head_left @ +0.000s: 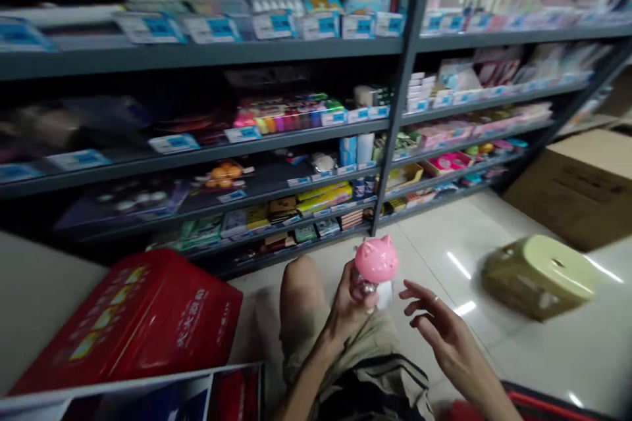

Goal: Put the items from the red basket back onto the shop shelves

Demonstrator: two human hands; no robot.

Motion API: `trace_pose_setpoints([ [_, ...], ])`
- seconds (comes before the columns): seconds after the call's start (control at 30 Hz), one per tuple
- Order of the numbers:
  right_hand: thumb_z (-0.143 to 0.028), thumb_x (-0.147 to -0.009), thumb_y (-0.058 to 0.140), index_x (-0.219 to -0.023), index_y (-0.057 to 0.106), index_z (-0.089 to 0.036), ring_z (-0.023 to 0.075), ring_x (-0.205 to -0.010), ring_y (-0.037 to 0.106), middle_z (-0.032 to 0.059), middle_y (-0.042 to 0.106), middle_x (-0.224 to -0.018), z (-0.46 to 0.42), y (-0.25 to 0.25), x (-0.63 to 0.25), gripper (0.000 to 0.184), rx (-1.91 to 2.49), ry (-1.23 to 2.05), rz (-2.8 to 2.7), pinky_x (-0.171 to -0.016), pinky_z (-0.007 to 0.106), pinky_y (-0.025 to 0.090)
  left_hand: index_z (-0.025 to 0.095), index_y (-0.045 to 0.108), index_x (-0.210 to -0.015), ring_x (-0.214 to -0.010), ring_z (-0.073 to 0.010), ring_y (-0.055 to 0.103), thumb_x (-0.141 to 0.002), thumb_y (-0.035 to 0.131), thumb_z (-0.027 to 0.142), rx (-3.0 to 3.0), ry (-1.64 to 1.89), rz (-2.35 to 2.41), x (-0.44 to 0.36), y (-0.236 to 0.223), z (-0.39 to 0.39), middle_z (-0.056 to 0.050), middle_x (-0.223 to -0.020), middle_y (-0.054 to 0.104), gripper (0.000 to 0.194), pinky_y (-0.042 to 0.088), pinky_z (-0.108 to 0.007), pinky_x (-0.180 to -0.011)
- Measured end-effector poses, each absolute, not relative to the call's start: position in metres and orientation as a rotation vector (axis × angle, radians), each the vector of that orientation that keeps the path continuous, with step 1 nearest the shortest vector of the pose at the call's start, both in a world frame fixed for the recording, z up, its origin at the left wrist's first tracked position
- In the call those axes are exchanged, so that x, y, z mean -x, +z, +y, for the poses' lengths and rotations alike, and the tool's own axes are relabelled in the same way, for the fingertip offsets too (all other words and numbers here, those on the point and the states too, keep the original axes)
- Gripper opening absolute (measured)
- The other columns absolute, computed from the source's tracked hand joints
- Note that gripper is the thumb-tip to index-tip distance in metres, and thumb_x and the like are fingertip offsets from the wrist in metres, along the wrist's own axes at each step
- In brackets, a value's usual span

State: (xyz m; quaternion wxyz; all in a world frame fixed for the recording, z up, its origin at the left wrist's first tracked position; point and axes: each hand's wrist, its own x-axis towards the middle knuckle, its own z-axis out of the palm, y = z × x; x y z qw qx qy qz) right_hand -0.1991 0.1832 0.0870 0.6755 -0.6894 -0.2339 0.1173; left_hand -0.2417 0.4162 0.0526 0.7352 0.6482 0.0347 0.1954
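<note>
My left hand (pixel 351 306) is closed around a small bottle-like item with a pink cat-shaped cap (pixel 376 261), held upright above my bent knee (pixel 302 289). My right hand (pixel 434 325) hovers just to the right of it, fingers spread and holding nothing, a ring on one finger. I am seated low on the floor in front of grey shop shelves (pixel 390 138) stocked with small packaged goods and blue price tags.
A red box (pixel 143 322) lies at my left with printed cardboard in front of it. A yellow-green plastic stool (pixel 543 276) stands on the glossy tiled floor (pixel 444 223) to the right. A brown carton (pixel 577 191) sits beyond it.
</note>
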Motion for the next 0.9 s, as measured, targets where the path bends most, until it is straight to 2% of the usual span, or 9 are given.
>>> trace_pose_setpoints([
  [0.07, -0.061, -0.099, 0.081, -0.153, 0.070, -0.032, 0.0336, -0.119, 0.075, 0.0152, 0.071, -0.150, 0.200, 0.075, 0.195, 0.063, 1.557, 0.194, -0.522, -0.092, 0.044, 0.069, 0.021, 0.064, -0.146, -0.107, -0.0323, 0.075, -0.081, 0.081, 0.058, -1.137, 0.321, 0.102, 0.251, 0.062, 0.429, -0.014, -0.123, 0.077, 0.077, 0.062, -0.045, -0.094],
  [0.13, -0.058, -0.101, 0.080, -0.158, 0.065, -0.033, 0.0345, -0.132, 0.072, 0.0139, 0.065, -0.160, 0.219, 0.065, 0.194, 0.064, 1.502, 0.218, -0.561, -0.103, 0.046, 0.067, 0.020, 0.071, -0.139, -0.113, -0.0357, 0.074, -0.081, 0.076, 0.063, -0.966, 0.274, 0.129, 0.260, 0.069, 0.434, -0.015, -0.125, 0.078, 0.073, 0.061, -0.048, -0.098],
  [0.2, -0.057, -0.103, 0.078, -0.163, 0.061, -0.032, 0.0354, -0.141, 0.069, 0.0130, 0.061, -0.165, 0.238, 0.058, 0.197, 0.067, 1.424, 0.330, -0.617, -0.112, 0.048, 0.064, 0.020, 0.075, -0.135, -0.116, -0.0374, 0.073, -0.078, 0.079, 0.062, -0.910, 0.242, 0.119, 0.267, 0.074, 0.436, -0.016, -0.126, 0.079, 0.072, 0.061, -0.047, -0.097],
  [0.27, -0.057, -0.103, 0.079, -0.164, 0.060, -0.030, 0.0365, -0.145, 0.067, 0.0126, 0.064, -0.163, 0.253, 0.052, 0.202, 0.070, 1.389, 0.395, -0.610, -0.115, 0.048, 0.063, 0.020, 0.076, -0.136, -0.114, -0.0360, 0.073, -0.076, 0.083, 0.060, -0.947, 0.275, 0.080, 0.272, 0.078, 0.440, -0.016, -0.126, 0.079, 0.073, 0.060, -0.042, -0.091],
  [0.43, -0.058, -0.098, 0.085, -0.159, 0.069, -0.028, 0.0399, -0.140, 0.070, 0.0110, 0.069, -0.157, 0.278, 0.038, 0.201, 0.070, 1.397, 0.376, -0.566, -0.111, 0.049, 0.067, 0.019, 0.075, -0.140, -0.109, -0.0310, 0.072, -0.093, 0.076, 0.073, -1.290, 0.455, 0.062, 0.287, 0.079, 0.456, -0.016, -0.127, 0.078, 0.071, 0.056, -0.038, -0.090],
  [0.53, -0.058, -0.097, 0.085, -0.156, 0.072, -0.030, 0.0407, -0.138, 0.072, 0.0102, 0.071, -0.155, 0.287, 0.034, 0.195, 0.067, 1.380, 0.396, -0.599, -0.109, 0.049, 0.068, 0.021, 0.063, -0.155, -0.113, -0.0311, 0.073, -0.087, 0.089, 0.067, -1.327, 0.427, 0.012, 0.294, 0.072, 0.460, -0.016, -0.136, 0.075, 0.086, 0.057, -0.037, -0.096],
  [0.6, -0.060, -0.096, 0.085, -0.153, 0.074, -0.030, 0.0404, -0.135, 0.074, 0.0102, 0.073, -0.152, 0.291, 0.035, 0.195, 0.065, 1.365, 0.376, -0.578, -0.107, 0.049, 0.069, 0.023, 0.057, -0.161, -0.119, -0.0312, 0.073, -0.088, 0.091, 0.062, -1.341, 0.440, 0.039, 0.295, 0.069, 0.460, -0.017, -0.142, 0.073, 0.089, 0.058, -0.038, -0.102],
  [0.7, -0.063, -0.095, 0.085, -0.150, 0.076, -0.031, 0.0398, -0.134, 0.074, 0.0105, 0.073, -0.151, 0.294, 0.042, 0.201, 0.064, 1.321, 0.330, -0.536, -0.110, 0.050, 0.067, 0.020, 0.062, -0.156, -0.124, -0.0340, 0.074, -0.091, 0.085, 0.068, -1.368, 0.480, 0.099, 0.293, 0.075, 0.460, -0.019, -0.144, 0.073, 0.084, 0.059, -0.041, -0.108],
  [0.9, -0.064, -0.099, 0.083, -0.152, 0.073, -0.031, 0.0359, -0.122, 0.077, 0.0110, 0.073, -0.152, 0.281, 0.061, 0.209, 0.063, 1.254, 0.286, -0.480, -0.109, 0.052, 0.064, 0.020, 0.072, -0.148, -0.125, -0.0390, 0.075, -0.086, 0.082, 0.081, -1.470, 0.442, 0.153, 0.276, 0.100, 0.458, -0.018, -0.138, 0.078, 0.088, 0.064, -0.043, -0.106],
])
